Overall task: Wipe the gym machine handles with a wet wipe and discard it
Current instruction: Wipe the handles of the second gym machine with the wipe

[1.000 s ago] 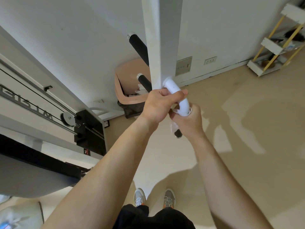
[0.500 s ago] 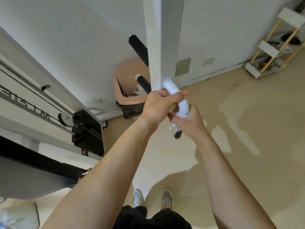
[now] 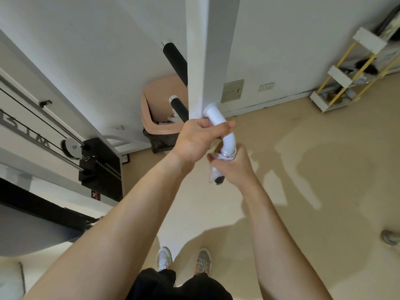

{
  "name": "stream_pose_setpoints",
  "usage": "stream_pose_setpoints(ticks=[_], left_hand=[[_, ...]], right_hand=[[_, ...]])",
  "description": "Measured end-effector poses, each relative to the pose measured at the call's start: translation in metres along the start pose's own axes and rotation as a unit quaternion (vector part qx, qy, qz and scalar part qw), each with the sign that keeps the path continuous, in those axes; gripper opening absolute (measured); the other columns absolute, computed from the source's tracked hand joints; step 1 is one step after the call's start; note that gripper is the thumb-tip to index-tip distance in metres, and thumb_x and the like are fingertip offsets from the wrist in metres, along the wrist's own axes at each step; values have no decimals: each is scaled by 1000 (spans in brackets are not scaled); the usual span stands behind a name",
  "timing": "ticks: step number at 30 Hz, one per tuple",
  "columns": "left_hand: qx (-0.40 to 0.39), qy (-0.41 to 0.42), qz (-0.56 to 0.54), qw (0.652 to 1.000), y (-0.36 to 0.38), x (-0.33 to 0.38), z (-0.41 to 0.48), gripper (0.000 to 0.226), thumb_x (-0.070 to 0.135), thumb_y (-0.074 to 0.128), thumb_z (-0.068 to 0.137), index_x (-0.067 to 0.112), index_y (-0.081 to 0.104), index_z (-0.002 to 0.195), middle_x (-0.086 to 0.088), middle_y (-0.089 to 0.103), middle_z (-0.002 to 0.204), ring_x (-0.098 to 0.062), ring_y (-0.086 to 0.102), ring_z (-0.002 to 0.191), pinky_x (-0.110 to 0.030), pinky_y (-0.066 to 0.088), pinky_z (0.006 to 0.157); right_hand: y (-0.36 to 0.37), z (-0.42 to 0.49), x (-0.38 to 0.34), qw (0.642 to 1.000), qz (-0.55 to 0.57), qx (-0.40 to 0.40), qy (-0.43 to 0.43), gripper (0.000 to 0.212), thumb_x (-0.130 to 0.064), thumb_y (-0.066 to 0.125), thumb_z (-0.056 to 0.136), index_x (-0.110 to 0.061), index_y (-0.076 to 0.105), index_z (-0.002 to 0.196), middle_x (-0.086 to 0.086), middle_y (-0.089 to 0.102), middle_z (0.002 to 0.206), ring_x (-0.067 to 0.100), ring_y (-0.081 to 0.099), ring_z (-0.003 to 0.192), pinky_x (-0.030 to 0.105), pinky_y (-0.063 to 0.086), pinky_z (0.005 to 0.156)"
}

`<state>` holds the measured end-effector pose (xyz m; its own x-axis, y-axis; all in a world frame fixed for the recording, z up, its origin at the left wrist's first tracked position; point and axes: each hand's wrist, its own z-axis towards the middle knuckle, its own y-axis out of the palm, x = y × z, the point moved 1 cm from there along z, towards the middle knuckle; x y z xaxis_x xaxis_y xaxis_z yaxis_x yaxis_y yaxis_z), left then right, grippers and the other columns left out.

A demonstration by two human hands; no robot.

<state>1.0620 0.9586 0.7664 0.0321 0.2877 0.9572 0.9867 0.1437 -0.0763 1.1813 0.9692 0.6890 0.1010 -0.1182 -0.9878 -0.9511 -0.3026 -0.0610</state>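
A curved white handle tube point(image 3: 227, 137) comes off the white machine post point(image 3: 207, 61) and ends in a black grip point(image 3: 218, 180). My left hand point(image 3: 194, 141) grips the white bend near the post. My right hand point(image 3: 234, 166) is wrapped round the black grip with a white wet wipe point(image 3: 213, 173) between palm and grip; the wipe's edge hangs out on the left. Only the grip's end cap shows below my fingers. Two more black handles point(image 3: 175, 59) point(image 3: 179, 108) stick out to the left of the post.
A pink bin point(image 3: 151, 120) with a black liner stands against the wall behind the post, white scraps inside. A weight stack and cables point(image 3: 101, 167) fill the left. A white and yellow shelf rack point(image 3: 350, 72) stands at the far right. My shoes point(image 3: 184, 259) are below.
My right hand with the wipe has slid slightly along the black grip, and more of the wipe's edge shows. My left hand keeps its hold on the bend.
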Motion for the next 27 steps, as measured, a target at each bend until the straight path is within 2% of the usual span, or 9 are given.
stream_pose_setpoints(ticks=[3, 6, 9, 11, 13, 17, 20, 24, 27], left_hand=[[-13, -3, -2, 1000, 2, 1, -3, 31, 29, 79, 84, 7, 59, 78, 13, 38, 42, -2, 38, 35, -12, 30, 41], [-18, 1, 3, 1000, 2, 6, -3, 39, 26, 77, 87, 12, 53, 60, 17, 45, 40, 0, 42, 33, -8, 29, 39], [-6, 4, -1, 1000, 0, 6, -1, 36, 31, 79, 84, 10, 56, 65, 10, 51, 53, -4, 36, 34, -11, 28, 39], [1, 3, -3, 1000, -1, 4, -1, 34, 33, 81, 82, 8, 59, 74, 8, 48, 55, -7, 32, 38, -14, 27, 40], [-2, 2, -13, 1000, 0, 3, -1, 35, 32, 80, 83, 9, 57, 70, 10, 46, 50, -6, 34, 37, -15, 29, 41], [-17, 5, -23, 1000, 5, 2, -1, 40, 24, 77, 87, 14, 50, 60, 15, 45, 41, -2, 42, 33, -11, 31, 40], [-11, -6, -11, 1000, 3, 5, -2, 41, 31, 78, 85, 10, 49, 65, 17, 47, 45, -3, 37, 38, -15, 29, 44], [-2, -23, -9, 1000, -2, 0, 1, 36, 45, 80, 80, 16, 60, 88, 4, 55, 71, -14, 26, 56, -23, 23, 49], [-29, -31, -64, 997, -3, -14, -1, 36, 51, 73, 86, 16, 72, 96, 4, 72, 93, -12, 32, 57, -22, 26, 52]], right_hand=[[10, -1, 0, 994, 18, 103, -42, 34, -2, 71, 79, -7, 45, 56, 0, 44, 53, 17, 40, 50, 25, 35, 48], [27, -2, 39, 984, 29, 174, 20, 29, -6, 69, 76, -12, 47, 57, -4, 47, 54, 15, 39, 53, 26, 36, 56], [30, -2, 68, 985, 5, 148, 82, 28, -10, 70, 78, -2, 48, 62, 1, 46, 58, 17, 38, 57, 30, 35, 59], [25, -3, 54, 988, -24, 125, 83, 26, -10, 72, 78, -10, 53, 60, -3, 51, 56, 16, 42, 54, 27, 37, 55], [19, -3, 23, 993, -1, 118, 30, 31, -8, 71, 78, -16, 51, 57, -5, 49, 52, 18, 42, 51, 26, 37, 49], [17, 2, 4, 986, 35, 158, -40, 29, -10, 70, 79, -4, 48, 61, 0, 45, 54, 20, 41, 53, 28, 37, 48], [23, 3, 47, 986, 0, 160, 39, 27, -11, 72, 80, -8, 51, 63, -2, 50, 58, 17, 43, 55, 27, 38, 56], [20, 3, 86, 989, -44, 99, 98, 27, -16, 75, 82, -21, 57, 63, -13, 56, 55, 7, 51, 51, 25, 40, 55], [16, 0, 86, 986, -76, 91, 121, 16, -24, 74, 83, -19, 61, 75, -9, 63, 67, 10, 57, 60, 18, 42, 52]])
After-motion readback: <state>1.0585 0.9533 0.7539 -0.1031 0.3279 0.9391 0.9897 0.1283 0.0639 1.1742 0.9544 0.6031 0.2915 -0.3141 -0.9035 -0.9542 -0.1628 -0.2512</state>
